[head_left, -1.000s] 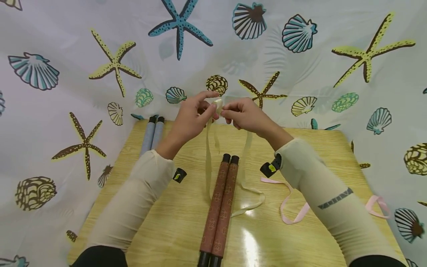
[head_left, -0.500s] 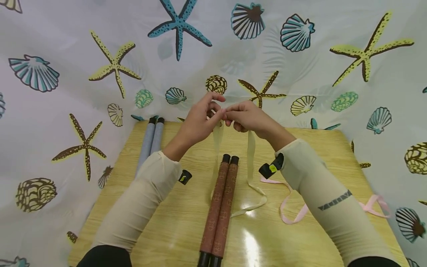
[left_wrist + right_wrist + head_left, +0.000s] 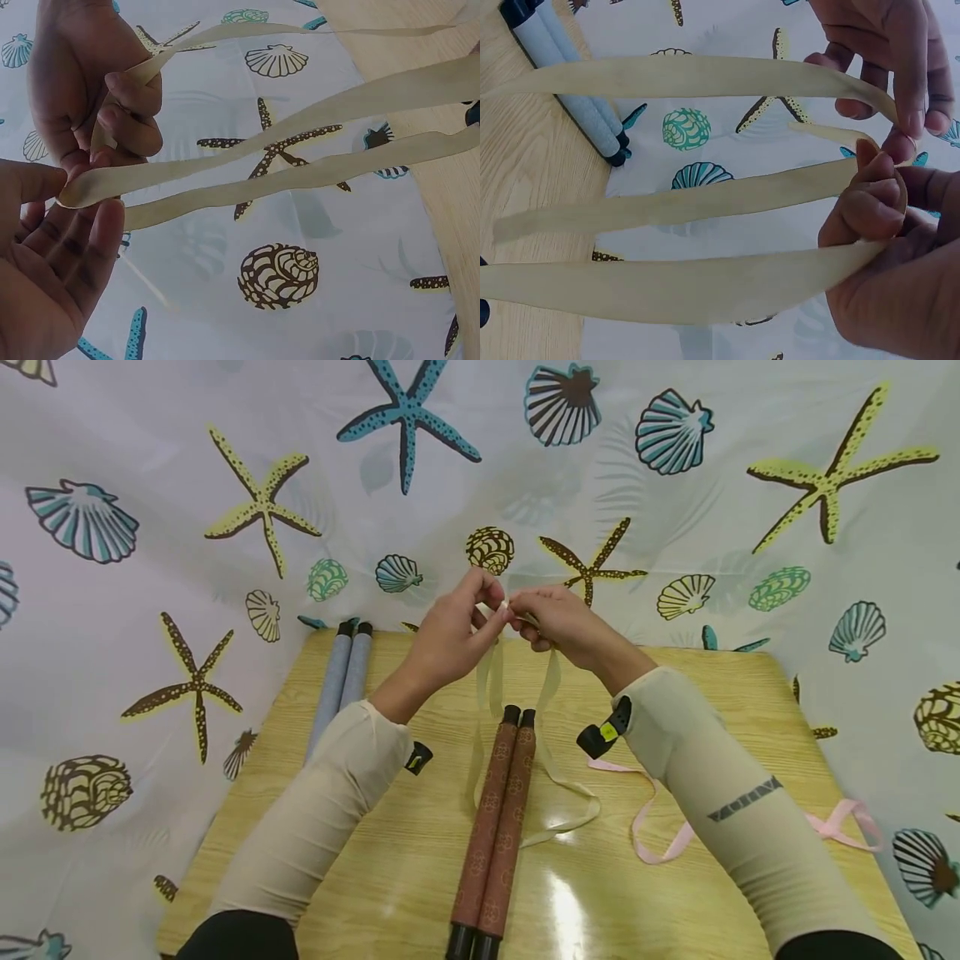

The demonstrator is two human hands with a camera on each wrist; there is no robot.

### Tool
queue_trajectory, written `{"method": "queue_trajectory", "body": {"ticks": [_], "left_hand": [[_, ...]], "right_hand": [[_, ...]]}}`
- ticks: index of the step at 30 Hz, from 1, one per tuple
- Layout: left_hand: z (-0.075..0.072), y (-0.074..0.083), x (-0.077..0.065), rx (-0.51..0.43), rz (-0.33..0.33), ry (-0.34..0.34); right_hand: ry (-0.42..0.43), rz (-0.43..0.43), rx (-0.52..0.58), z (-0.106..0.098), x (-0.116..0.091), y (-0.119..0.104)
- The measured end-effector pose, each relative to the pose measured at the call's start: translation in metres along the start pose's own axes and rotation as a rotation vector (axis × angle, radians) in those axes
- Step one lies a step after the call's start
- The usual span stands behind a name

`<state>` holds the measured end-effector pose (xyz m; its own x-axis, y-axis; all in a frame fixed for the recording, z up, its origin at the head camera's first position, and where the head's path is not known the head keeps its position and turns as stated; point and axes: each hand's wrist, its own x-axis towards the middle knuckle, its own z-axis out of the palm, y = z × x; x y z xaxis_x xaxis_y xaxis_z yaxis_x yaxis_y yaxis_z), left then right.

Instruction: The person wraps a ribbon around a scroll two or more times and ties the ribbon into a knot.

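Above the brown patterned rods [image 3: 486, 818], I see the left hand [image 3: 453, 631] and right hand [image 3: 567, 625] pinch the cream ribbon [image 3: 690, 76], probably against slipping.

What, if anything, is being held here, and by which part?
The cream ribbon: the left hand and right hand both hold its raised, bent part, with lengths hanging below.

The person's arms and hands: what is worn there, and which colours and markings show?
The left sleeve and right sleeve are cream, meeting black cloth further up. A grey strip marks the right one. The left hand and right hand are gloveless; each has a black wrist camera with a yellow-green patch.
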<state>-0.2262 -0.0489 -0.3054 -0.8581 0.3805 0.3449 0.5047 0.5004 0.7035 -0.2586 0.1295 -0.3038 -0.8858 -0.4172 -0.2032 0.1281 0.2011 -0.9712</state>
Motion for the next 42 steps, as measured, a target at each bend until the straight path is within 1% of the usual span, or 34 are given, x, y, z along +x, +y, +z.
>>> {"method": "queue_trajectory", "body": {"ticks": [4,6,9,10,14,16,18,21,24,27,29,33,36,39,41,42], "left_hand": [[0.001,0.001,-0.001,0.144,0.031,0.066],[0.001,0.001,-0.002,0.182,0.031,0.096],[0.002,0.0,-0.002,0.185,0.018,0.109],[0.003,0.0,-0.002,0.178,0.014,0.108],[0.003,-0.002,-0.004,0.152,0.001,0.109],[0.004,-0.004,-0.006,0.105,-0.014,0.108],[0.005,-0.009,-0.007,0.022,-0.04,0.102],[0.005,-0.017,-0.006,-0.161,-0.107,0.084],[0.005,-0.026,-0.005,-0.344,-0.177,0.065],[0.004,-0.03,-0.004,-0.464,-0.236,0.042],[0.003,-0.031,-0.003,-0.507,-0.268,0.025],[0.002,-0.028,-0.003,-0.54,-0.318,-0.015],[0.0,-0.025,-0.002,-0.575,-0.329,-0.079],[0.0,-0.024,-0.002,-0.653,-0.341,-0.154],[0.0,-0.023,-0.001,-0.699,-0.358,-0.18],[0.0,-0.022,-0.001,-0.716,-0.368,-0.18]], "right_hand": [[0.0,-0.005,0.037,0.001,0.002,0.0],[-0.007,-0.016,0.088,0.001,0.003,0.0],[-0.013,-0.042,0.162,0.002,0.005,0.0],[-0.009,-0.056,0.169,0.002,0.005,0.0],[0.008,-0.148,0.099,0.005,0.005,0.0],[0.017,-0.199,0.074,0.005,0.004,0.001],[0.009,-0.24,0.094,0.004,0.003,0.001],[-0.024,-0.283,0.156,-0.001,-0.001,0.0],[-0.069,-0.325,0.152,-0.009,-0.004,0.0],[-0.088,-0.377,0.054,-0.017,-0.007,0.002],[-0.076,-0.438,-0.07,-0.021,-0.008,0.004],[0.036,-0.594,-0.404,-0.025,-0.011,0.01],[0.14,-0.726,-0.633,-0.025,-0.012,0.015],[0.223,-0.834,-0.791,-0.023,-0.012,0.017],[0.259,-0.878,-0.843,-0.022,-0.011,0.019],[0.268,-0.895,-0.856,-0.021,-0.011,0.019]]}}
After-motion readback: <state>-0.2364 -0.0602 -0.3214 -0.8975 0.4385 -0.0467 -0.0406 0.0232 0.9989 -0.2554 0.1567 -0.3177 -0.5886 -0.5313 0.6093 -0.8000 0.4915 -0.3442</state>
